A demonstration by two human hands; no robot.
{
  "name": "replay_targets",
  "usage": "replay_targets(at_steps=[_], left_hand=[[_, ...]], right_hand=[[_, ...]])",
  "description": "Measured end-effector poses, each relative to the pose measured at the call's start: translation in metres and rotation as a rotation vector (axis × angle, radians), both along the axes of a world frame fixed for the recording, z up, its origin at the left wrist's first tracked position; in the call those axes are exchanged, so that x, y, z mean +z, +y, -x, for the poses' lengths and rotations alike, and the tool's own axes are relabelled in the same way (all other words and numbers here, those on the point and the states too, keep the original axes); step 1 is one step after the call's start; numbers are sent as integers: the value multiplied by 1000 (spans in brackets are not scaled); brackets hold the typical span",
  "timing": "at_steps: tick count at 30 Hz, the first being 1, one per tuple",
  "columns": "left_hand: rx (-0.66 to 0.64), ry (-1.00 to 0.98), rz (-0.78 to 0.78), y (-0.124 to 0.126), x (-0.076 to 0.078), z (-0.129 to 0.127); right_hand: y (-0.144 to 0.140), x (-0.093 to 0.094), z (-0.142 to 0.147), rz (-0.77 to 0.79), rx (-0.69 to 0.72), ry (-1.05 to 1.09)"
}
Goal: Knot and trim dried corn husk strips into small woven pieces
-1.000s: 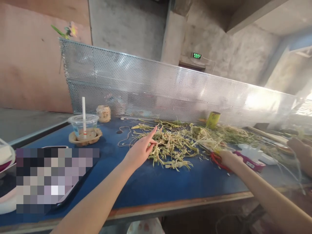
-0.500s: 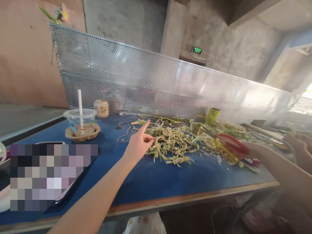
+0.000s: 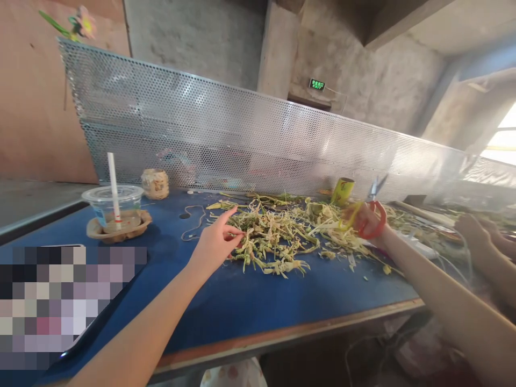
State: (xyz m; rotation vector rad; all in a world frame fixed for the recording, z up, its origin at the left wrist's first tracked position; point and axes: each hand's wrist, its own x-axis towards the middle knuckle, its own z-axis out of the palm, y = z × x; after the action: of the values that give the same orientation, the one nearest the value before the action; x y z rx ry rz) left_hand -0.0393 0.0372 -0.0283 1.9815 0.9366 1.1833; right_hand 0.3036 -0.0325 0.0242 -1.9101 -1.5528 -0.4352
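Observation:
My left hand (image 3: 216,236) is at the near-left edge of a pile of dry, shredded greenish-yellow plant strips (image 3: 270,236). Its index finger points outward while the thumb and another finger pinch together; what lies between them is too small to make out. At the right of the pile, my right hand (image 3: 366,219) grips scissors (image 3: 375,216) with one red and one yellow handle. Their blades point up and stand slightly apart, with nothing visible between them. The hand is partly blurred and hidden by the handles.
A plastic cup (image 3: 113,207) with a straw stands in a cardboard holder on the blue table (image 3: 258,306). Behind it are a wrapped jar (image 3: 155,184) and a cord (image 3: 196,220). A yellow-green can (image 3: 342,191) stands before the perforated metal screen (image 3: 242,134). Another person's hands (image 3: 470,231) are at right.
My right hand has raised the scissors and turned them so the blades point up. The left hand keeps its pinch at the pile. The view has shifted slightly to the right.

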Motion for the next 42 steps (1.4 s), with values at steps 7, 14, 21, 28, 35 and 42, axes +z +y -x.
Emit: replay_targets(at_steps=[7, 14, 21, 28, 35, 42], left_hand=[[45, 7, -124, -1, 1, -3], [180, 127, -296, -4, 1, -3], [116, 255, -378, -9, 5, -2], [116, 278, -493, -10, 5, -1], [131, 324, -741, -9, 1, -1], [105, 431, -899, -9, 0, 1]], right_hand=[[-40, 2, 54, 337, 474, 741], [-68, -20, 117, 564, 296, 22], [-53, -20, 144, 336, 80, -305], [-55, -17, 144, 233, -6, -504], [-55, -8, 150, 231, -58, -646], [-54, 4, 155, 281, -63, -659]])
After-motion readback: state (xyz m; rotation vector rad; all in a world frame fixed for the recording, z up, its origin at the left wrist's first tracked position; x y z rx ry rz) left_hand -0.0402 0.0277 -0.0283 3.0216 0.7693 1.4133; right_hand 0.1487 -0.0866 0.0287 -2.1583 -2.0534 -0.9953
